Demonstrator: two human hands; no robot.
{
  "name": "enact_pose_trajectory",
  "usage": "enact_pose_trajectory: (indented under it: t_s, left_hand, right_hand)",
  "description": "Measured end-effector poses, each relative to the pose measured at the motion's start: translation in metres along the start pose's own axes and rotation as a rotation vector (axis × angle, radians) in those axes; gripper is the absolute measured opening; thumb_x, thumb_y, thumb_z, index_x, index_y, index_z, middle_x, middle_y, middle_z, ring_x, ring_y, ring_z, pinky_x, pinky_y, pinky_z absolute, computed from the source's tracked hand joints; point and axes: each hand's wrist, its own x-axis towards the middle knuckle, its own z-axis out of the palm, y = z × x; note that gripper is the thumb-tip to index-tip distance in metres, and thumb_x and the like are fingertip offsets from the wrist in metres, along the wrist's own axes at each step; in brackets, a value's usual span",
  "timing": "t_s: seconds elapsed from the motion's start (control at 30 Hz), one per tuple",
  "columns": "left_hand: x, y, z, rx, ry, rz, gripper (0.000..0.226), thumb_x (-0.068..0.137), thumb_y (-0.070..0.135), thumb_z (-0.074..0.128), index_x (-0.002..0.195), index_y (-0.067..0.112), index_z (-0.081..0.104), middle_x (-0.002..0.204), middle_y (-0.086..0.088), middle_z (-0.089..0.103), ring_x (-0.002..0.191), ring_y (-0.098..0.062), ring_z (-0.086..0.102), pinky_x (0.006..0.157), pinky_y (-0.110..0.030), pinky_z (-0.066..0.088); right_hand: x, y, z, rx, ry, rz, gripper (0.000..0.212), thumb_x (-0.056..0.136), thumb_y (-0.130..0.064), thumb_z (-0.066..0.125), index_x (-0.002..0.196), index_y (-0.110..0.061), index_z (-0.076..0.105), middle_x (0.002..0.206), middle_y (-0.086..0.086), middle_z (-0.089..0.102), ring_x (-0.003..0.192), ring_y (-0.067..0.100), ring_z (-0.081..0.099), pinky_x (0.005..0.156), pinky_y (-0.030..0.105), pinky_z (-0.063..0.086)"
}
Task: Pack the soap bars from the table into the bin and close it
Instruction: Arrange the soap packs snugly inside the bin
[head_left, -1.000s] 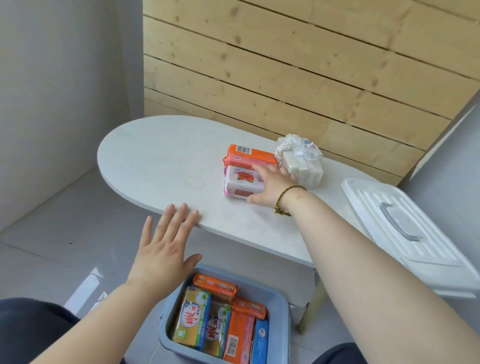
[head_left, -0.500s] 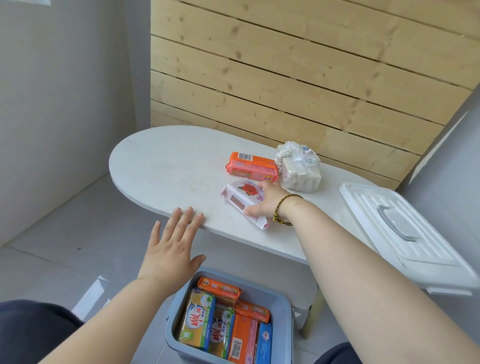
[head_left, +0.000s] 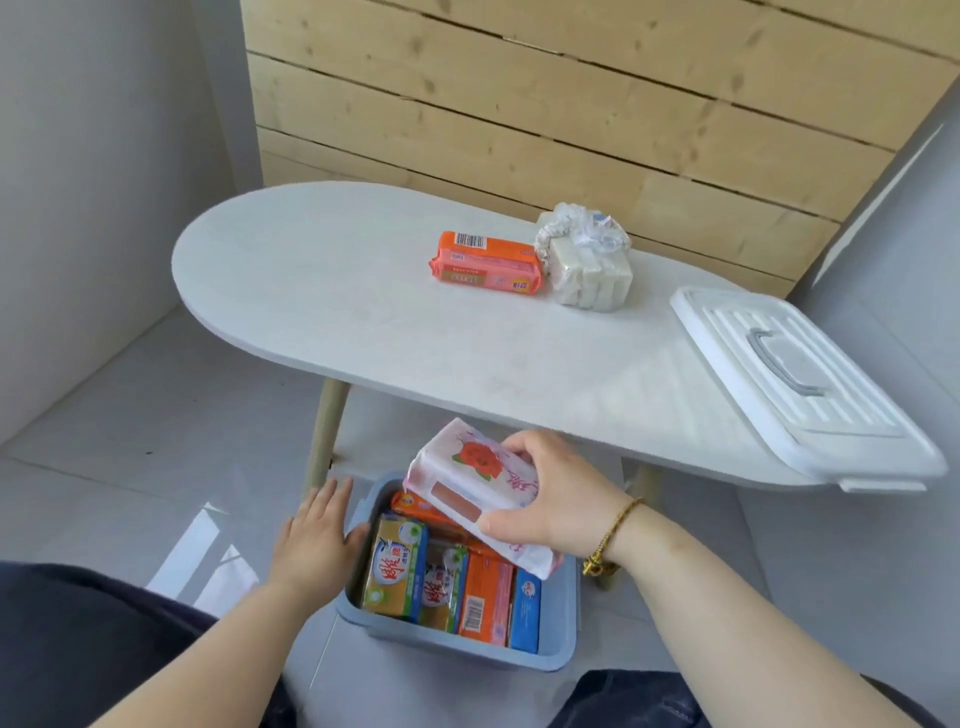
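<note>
My right hand (head_left: 558, 499) grips a pink-and-white soap pack with a red rose (head_left: 475, 486), tilted just above the blue-grey bin (head_left: 467, 657) on the floor. The bin holds several wrapped soap bars: yellow-green, orange and blue. My left hand (head_left: 317, 535) rests flat against the bin's left rim, fingers straight. On the white oval table (head_left: 322, 291) lie an orange soap pack (head_left: 485, 262) and, touching its right end, a bundle of white soap bars in clear plastic (head_left: 587, 265). The bin's white lid with a grey handle (head_left: 795, 384) lies on the table's right end.
A wooden plank wall stands behind the table. Pale wooden table legs (head_left: 324, 431) stand just behind the bin. My dark-trousered knees flank the bin at the bottom of the view. Grey floor tiles spread to the left.
My right hand lifted the rose soap pack off the table and carried it down over the bin. My left hand dropped from the table edge to the bin's left rim.
</note>
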Motion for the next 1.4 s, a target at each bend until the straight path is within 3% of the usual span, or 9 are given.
enact_pose_trajectory:
  t_s: [0.1, 0.23, 0.37, 0.47, 0.57, 0.67, 0.83, 1.27, 1.4]
  left_hand:
    - [0.0, 0.0, 0.012, 0.007, -0.082, -0.022, 0.057, 0.096, 0.034, 0.034, 0.145, 0.018, 0.01, 0.156, -0.003, 0.012, 0.143, -0.022, 0.014, 0.115, -0.038, 0.019]
    - [0.001, -0.002, 0.026, -0.011, -0.166, -0.058, 0.058, 0.096, 0.034, 0.035, 0.145, 0.02, 0.008, 0.156, -0.003, 0.012, 0.141, -0.022, 0.02, 0.113, -0.037, 0.025]
    - [0.005, -0.01, 0.037, -0.054, -0.223, -0.094, 0.06, 0.095, 0.034, 0.037, 0.145, 0.022, 0.007, 0.155, -0.002, 0.013, 0.139, -0.023, 0.023, 0.111, -0.038, 0.03]
    - [0.009, -0.014, 0.046, -0.122, -0.244, -0.162, 0.06, 0.095, 0.034, 0.039, 0.145, 0.024, 0.007, 0.156, -0.004, 0.013, 0.14, -0.024, 0.022, 0.112, -0.039, 0.028]
    - [0.014, -0.016, 0.058, -0.163, -0.265, -0.177, 0.06, 0.094, 0.035, 0.041, 0.145, 0.024, 0.01, 0.153, -0.005, 0.02, 0.137, -0.024, 0.028, 0.11, -0.042, 0.034]
    - [0.02, -0.017, 0.066, -0.135, -0.252, -0.188, 0.062, 0.094, 0.035, 0.041, 0.145, 0.022, 0.008, 0.155, -0.005, 0.016, 0.138, -0.023, 0.025, 0.111, -0.041, 0.033]
    - [0.025, -0.018, 0.074, -0.022, -0.263, -0.173, 0.065, 0.094, 0.04, 0.038, 0.145, 0.021, 0.002, 0.157, -0.005, 0.001, 0.143, -0.023, 0.009, 0.114, -0.036, 0.023]
    - [0.027, -0.018, 0.074, 0.028, -0.319, -0.181, 0.065, 0.095, 0.04, 0.035, 0.145, 0.024, -0.004, 0.157, -0.004, -0.006, 0.144, -0.024, 0.004, 0.116, -0.038, 0.019]
    - [0.024, -0.015, 0.065, 0.032, -0.271, -0.176, 0.06, 0.095, 0.037, 0.034, 0.145, 0.023, 0.004, 0.156, -0.004, 0.009, 0.142, -0.024, 0.013, 0.116, -0.04, 0.021]
  right_hand:
    - [0.01, 0.023, 0.029, -0.138, -0.075, 0.127, 0.058, 0.065, -0.04, 0.072, 0.112, -0.023, 0.04, 0.101, -0.007, 0.039, 0.097, 0.012, 0.048, 0.076, 0.024, 0.05]
    - [0.034, 0.064, 0.078, -0.181, -0.117, 0.413, 0.07, 0.067, -0.041, 0.07, 0.124, -0.013, 0.039, 0.123, 0.007, 0.044, 0.112, 0.022, 0.048, 0.09, 0.031, 0.049]
    - [0.057, 0.098, 0.117, -0.17, -0.097, 0.623, 0.086, 0.07, -0.048, 0.067, 0.136, -0.011, 0.027, 0.138, 0.009, 0.035, 0.128, 0.026, 0.036, 0.101, 0.034, 0.042]
    - [0.074, 0.11, 0.14, -0.1, -0.114, 0.745, 0.094, 0.071, -0.046, 0.067, 0.141, -0.007, 0.017, 0.145, 0.011, 0.028, 0.132, 0.028, 0.029, 0.106, 0.036, 0.035]
    - [0.09, 0.115, 0.16, 0.0, -0.012, 0.841, 0.086, 0.071, -0.041, 0.069, 0.136, -0.008, 0.023, 0.14, 0.01, 0.036, 0.128, 0.028, 0.035, 0.1, 0.037, 0.04]
    - [0.1, 0.115, 0.18, 0.112, 0.045, 0.867, 0.076, 0.071, -0.04, 0.068, 0.129, -0.009, 0.03, 0.136, 0.009, 0.04, 0.125, 0.028, 0.04, 0.096, 0.038, 0.043]
    - [0.108, 0.116, 0.191, 0.171, -0.012, 0.796, 0.062, 0.084, -0.03, 0.059, 0.131, -0.008, 0.025, 0.136, 0.01, 0.041, 0.12, 0.028, 0.048, 0.091, 0.034, 0.046]
    - [0.11, 0.122, 0.19, 0.108, -0.201, 0.768, 0.085, 0.078, -0.03, 0.068, 0.139, -0.009, 0.013, 0.135, 0.011, 0.046, 0.118, 0.029, 0.052, 0.091, 0.034, 0.047]
    - [0.104, 0.118, 0.183, -0.028, -0.268, 0.723, 0.078, 0.082, -0.032, 0.063, 0.139, -0.009, 0.015, 0.128, 0.009, 0.051, 0.111, 0.025, 0.056, 0.074, 0.029, 0.045]
